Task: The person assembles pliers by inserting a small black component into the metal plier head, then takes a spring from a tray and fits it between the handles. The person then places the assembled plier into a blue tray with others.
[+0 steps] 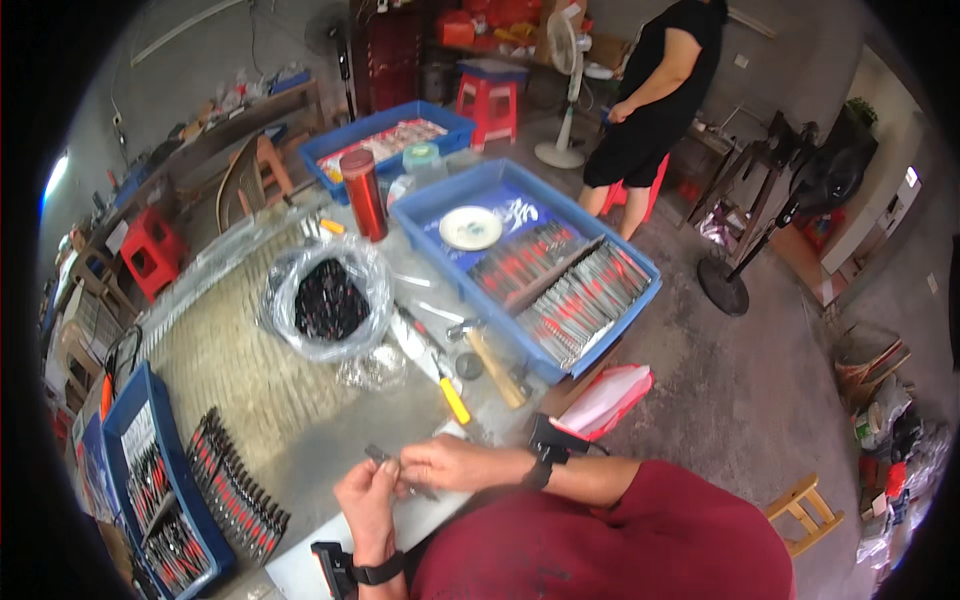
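Observation:
Close to the table's near edge, my left hand (366, 496) and my right hand (440, 464) meet, with fingers closed in a pinch. Between them is a small dark metal piece (377, 453), its end sticking out past the fingertips; its exact kind is too small to make out. Beneath the hands lies a white sheet (305, 562). Just beyond them are a yellow-handled screwdriver (453, 398) and a hammer (497, 372) with a wooden handle. Farther off, a plastic-lined bowl (372, 318) holds many small black and red parts.
A blue tray (640, 292) of black and red tools stands at the right. Another blue tray (116, 452) and a row of black and red tools (232, 480) lie left. A red tumbler (366, 200) stands behind. A person (655, 95) stands beyond, near a fan (564, 110).

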A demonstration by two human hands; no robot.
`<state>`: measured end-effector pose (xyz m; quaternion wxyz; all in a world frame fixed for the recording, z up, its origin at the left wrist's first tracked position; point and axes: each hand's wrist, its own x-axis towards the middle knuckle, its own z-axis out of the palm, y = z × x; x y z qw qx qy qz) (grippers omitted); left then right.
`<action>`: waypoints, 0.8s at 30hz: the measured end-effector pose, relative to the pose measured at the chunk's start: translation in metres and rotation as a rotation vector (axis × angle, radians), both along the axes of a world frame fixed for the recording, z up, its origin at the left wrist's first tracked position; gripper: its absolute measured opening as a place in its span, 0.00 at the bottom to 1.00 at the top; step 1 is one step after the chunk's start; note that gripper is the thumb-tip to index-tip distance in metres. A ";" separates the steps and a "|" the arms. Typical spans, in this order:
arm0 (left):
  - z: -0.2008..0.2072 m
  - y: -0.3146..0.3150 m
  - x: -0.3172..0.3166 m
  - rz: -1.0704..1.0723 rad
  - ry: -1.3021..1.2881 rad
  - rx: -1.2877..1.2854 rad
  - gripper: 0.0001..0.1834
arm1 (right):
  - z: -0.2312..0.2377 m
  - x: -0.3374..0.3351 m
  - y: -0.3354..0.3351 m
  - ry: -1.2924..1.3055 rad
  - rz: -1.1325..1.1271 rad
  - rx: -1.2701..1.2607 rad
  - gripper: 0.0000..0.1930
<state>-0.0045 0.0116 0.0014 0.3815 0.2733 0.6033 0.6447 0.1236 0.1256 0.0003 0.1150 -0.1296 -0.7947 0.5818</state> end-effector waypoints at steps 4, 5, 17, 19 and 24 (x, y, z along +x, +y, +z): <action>0.008 -0.007 -0.003 -0.036 0.051 0.048 0.05 | -0.001 -0.001 0.007 0.151 0.050 0.112 0.13; 0.009 -0.009 -0.005 -0.049 0.083 0.070 0.06 | 0.000 0.000 0.008 0.164 0.038 0.141 0.14; 0.022 -0.022 0.001 -0.256 0.582 -0.041 0.06 | 0.029 -0.002 0.019 0.193 0.193 0.301 0.12; 0.025 -0.023 0.001 -0.280 0.616 -0.073 0.06 | 0.030 -0.001 0.019 0.180 0.255 0.335 0.11; 0.031 -0.026 -0.002 -0.405 0.560 -0.078 0.05 | 0.030 0.002 0.020 0.191 0.324 0.451 0.11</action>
